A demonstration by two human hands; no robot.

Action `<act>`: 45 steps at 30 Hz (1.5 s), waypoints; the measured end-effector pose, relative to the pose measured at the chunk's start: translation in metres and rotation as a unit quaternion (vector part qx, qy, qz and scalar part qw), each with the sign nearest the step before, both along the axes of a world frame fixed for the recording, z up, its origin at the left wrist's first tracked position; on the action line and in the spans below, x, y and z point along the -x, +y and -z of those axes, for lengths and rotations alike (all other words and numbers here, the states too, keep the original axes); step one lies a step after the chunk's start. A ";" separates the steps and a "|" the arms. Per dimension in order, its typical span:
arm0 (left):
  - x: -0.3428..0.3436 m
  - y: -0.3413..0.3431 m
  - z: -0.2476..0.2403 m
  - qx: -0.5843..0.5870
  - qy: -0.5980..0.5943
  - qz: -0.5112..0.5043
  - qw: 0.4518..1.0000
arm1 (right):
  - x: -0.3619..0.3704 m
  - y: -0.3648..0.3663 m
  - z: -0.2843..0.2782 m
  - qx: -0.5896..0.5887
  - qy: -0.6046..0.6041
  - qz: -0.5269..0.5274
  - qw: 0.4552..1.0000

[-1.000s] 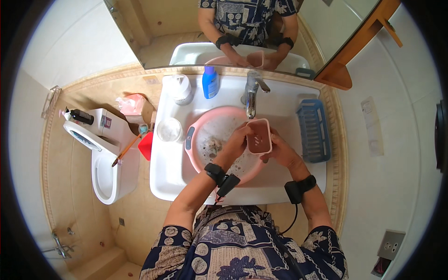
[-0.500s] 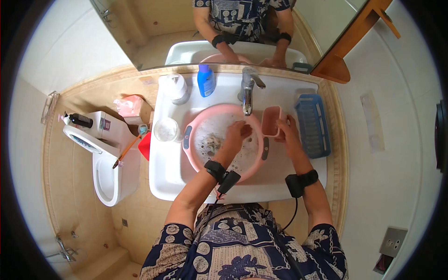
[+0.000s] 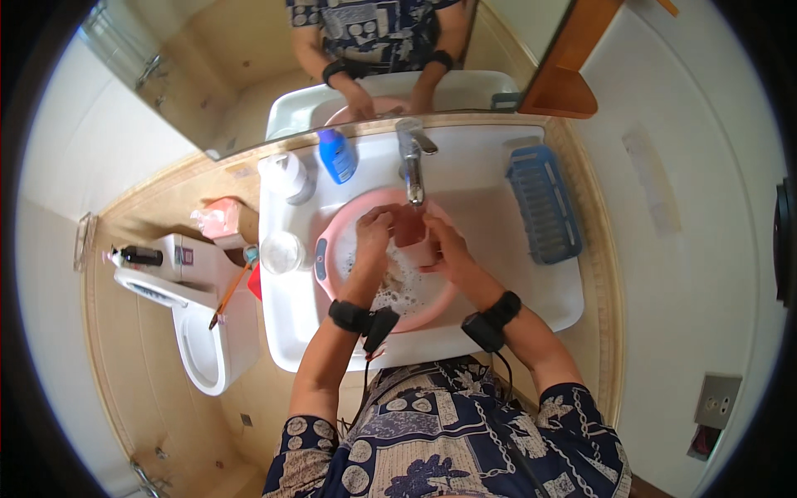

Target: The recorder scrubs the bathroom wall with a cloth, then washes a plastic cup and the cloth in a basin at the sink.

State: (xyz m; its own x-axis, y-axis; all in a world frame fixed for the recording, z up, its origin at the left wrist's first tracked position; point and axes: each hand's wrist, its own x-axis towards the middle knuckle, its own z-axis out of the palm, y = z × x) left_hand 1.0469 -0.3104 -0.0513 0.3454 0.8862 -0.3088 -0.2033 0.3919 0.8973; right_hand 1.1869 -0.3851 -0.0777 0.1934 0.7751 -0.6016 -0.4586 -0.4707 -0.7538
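Observation:
A pink rectangular plastic container [image 3: 418, 252] is tilted over a round pink washbasin [image 3: 435, 315] of sudsy water, just below the tap [image 3: 414, 170]. My right hand [image 3: 449, 247] grips its right side, fingers wrapped around the wall. At its left rim is my left hand [image 3: 374, 232], with curled fingers that appear to hold the edge; the fingertips are partly hidden. Foam and a light brownish item [image 3: 390, 278], too unclear to name, show in the water beneath my hands.
The washbasin stands in a white sink [image 3: 481, 166]. Along the sink are a blue bottle [image 3: 337, 158], a white lidded jar [image 3: 286, 177], a clear cup [image 3: 282, 251] and a blue slatted basket [image 3: 544, 206]. A toilet [image 3: 203, 349] is at the left; a mirror [image 3: 249, 75] hangs behind.
My right hand has carried the pink container left, from beside the washbasin to over it, and tilted it. My left hand has come to the container's left side. The view has shifted slightly.

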 end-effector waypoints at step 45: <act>0.083 -0.043 0.055 0.077 0.138 -0.073 0.985 | -0.084 0.072 -0.058 -0.299 -0.371 0.131 0.870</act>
State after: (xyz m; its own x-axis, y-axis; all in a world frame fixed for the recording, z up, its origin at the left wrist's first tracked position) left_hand 0.9643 -0.3531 -0.1059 0.1016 0.8561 -0.5066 -0.0254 0.5114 0.8590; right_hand 1.2708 -0.3135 -0.0202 0.5728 0.7780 0.2583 0.2250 0.1538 -0.9621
